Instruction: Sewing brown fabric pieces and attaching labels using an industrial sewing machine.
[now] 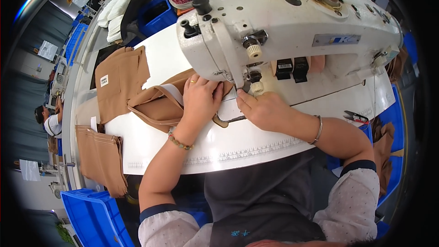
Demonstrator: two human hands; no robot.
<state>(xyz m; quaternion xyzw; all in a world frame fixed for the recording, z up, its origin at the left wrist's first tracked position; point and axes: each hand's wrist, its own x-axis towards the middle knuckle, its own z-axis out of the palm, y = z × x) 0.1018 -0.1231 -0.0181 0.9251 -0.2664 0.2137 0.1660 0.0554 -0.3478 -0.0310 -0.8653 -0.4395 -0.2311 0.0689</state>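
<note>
My left hand (201,100) is closed on a brown fabric piece (157,107) with light stitching and a white strip, just left of the presser foot. A ring and a beaded bracelet are on that arm. My right hand (265,112), a metal bangle at its wrist, is by the needle area of a white sewing machine (274,23). Its thumb and forefinger are pinched together; what lies between them is hidden. The needle itself is hard to make out behind the fingers.
Stacked brown pieces (120,80) lie left, and another brown stack (100,155) hangs over the table edge. Thread snips (356,117) lie at right. Small black boxes (292,68) stand under the machine arm. Blue crates (93,215) flank the table. Other people sit farther off.
</note>
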